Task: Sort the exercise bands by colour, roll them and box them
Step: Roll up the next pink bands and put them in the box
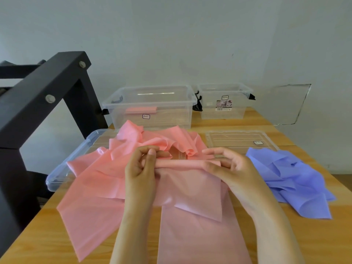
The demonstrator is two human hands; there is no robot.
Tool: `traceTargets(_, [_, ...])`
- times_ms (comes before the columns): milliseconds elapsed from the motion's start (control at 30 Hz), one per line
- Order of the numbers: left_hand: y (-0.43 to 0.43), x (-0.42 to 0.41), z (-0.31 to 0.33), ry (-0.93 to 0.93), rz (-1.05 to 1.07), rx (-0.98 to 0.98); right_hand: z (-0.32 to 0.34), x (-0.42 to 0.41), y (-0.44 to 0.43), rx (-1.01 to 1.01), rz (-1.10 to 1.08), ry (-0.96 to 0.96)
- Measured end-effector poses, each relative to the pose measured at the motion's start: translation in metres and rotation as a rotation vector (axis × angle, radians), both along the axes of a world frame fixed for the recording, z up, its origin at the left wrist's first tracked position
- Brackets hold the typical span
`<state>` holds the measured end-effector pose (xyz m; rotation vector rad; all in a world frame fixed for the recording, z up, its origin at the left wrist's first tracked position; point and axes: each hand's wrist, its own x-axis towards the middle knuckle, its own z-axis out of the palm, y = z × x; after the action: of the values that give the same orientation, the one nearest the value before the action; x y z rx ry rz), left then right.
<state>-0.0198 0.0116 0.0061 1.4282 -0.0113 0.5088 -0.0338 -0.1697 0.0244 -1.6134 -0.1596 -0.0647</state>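
Observation:
A heap of pink bands covers the middle of the wooden table. One pink band runs flat from the table's near edge up to a tight roll at its far end. My left hand pinches the roll's left end and my right hand curls round its right end. Purple bands lie crumpled to the right. The large clear box behind the heap holds a rolled pink band. A smaller clear box stands to its right.
Two clear lids lie flat on the table: one lid partly under the pink heap at the left, the other lid behind the purple bands. A black bolted frame rises at the left edge. The wall is close behind the boxes.

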Motion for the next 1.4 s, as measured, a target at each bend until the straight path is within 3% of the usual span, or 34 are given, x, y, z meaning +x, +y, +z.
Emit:
traceTargets(267, [0.0, 0.0, 0.002, 0.03, -0.107, -0.162, -0.003, 0.002, -0.001, -0.112, 0.004, -0.019])
traceTargets(533, [0.0, -0.003, 0.002, 0.092, -0.129, -0.131, 0.0, 0.0, -0.001, 0.023, 0.02, -0.064])
traceTargets(800, [0.005, -0.005, 0.0, 0.101, -0.211, 0.082, -0.004, 0.005, -0.007, 0.104, -0.072, -0.145])
traceTargets(1100, [0.015, -0.006, -0.002, 0.115, -0.301, -0.018, -0.004, 0.003, -0.015, 0.078, -0.031, -0.032])
traceTargets(1400, [0.018, -0.007, -0.003, 0.138, -0.303, -0.065, -0.006, 0.005, -0.012, 0.051, -0.038, -0.081])
